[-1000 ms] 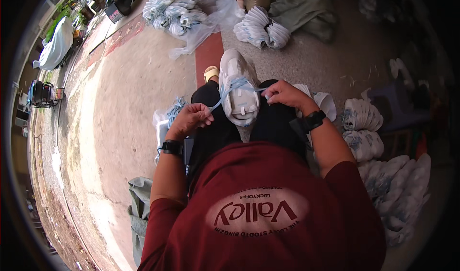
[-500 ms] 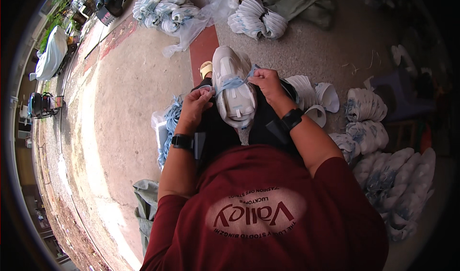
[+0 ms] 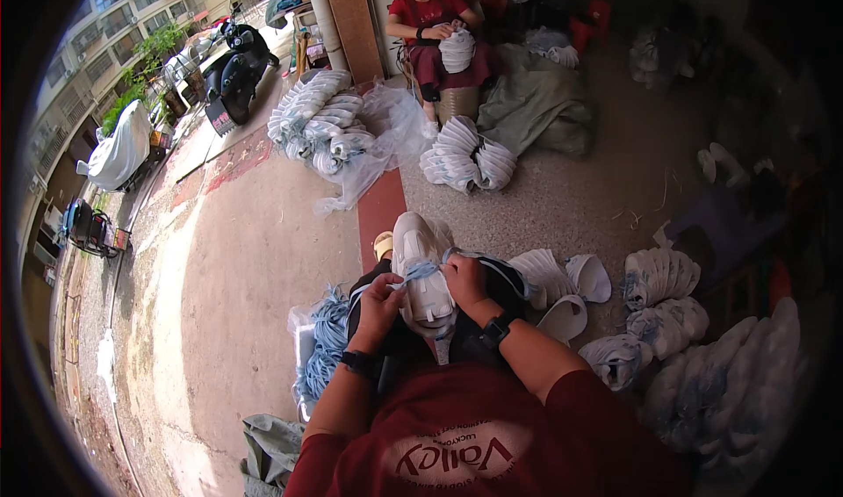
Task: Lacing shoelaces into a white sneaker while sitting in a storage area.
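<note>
Between my knees sits a white shoe upper (image 3: 432, 302) with a light-blue shoelace (image 3: 420, 271) across its lacing area. My left hand (image 3: 380, 307), at the shoe's left side, is closed in a pinch on one part of the lace. Across from it, my right hand (image 3: 464, 279) is closed on another part of the lace, whose end trails out to the right over my leg. The right fingertips are partly hidden behind the hand. Beside my left leg lies a thick bundle of blue laces (image 3: 325, 346).
Nested stacks of white shoe uppers (image 3: 664, 276) lie to my right, with a larger pile (image 3: 729, 378) nearer me. Farther off are another stack (image 3: 468, 156), a pile beside plastic sheeting (image 3: 386, 128), and a seated person (image 3: 437, 18) handling an upper. A scooter (image 3: 237, 71) stands far left.
The view has tilted up, bringing the seated person and buildings into sight. My hands have moved closer to the shoe, and the right one has drawn in over its side.
</note>
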Available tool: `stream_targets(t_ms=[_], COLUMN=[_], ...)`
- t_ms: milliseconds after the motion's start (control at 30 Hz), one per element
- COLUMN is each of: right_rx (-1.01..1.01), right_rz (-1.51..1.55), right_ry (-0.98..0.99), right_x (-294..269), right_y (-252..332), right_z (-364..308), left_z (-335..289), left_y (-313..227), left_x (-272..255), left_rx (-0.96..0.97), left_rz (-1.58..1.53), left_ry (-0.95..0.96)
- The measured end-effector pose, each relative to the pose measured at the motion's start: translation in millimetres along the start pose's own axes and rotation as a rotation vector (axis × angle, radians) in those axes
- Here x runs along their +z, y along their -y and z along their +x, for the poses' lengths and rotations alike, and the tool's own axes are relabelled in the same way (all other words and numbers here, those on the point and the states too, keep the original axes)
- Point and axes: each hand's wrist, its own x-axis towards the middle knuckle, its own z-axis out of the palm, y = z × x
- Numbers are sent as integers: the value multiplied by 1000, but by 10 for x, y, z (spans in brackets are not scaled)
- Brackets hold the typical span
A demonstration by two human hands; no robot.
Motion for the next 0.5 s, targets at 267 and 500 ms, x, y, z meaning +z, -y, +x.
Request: stream_targets(t_ms=[267,500], right_rx=[-122,-196], right_rz=[-223,-21], right_ry=[280,151], right_x=[-217,-104], right_y=[138,-10], right_z=[-27,-83], left_z=[183,383], left_y=[-132,-49], left_x=[331,552], left_rx=[496,578], left_rz=[712,1175], left_ry=[167,153])
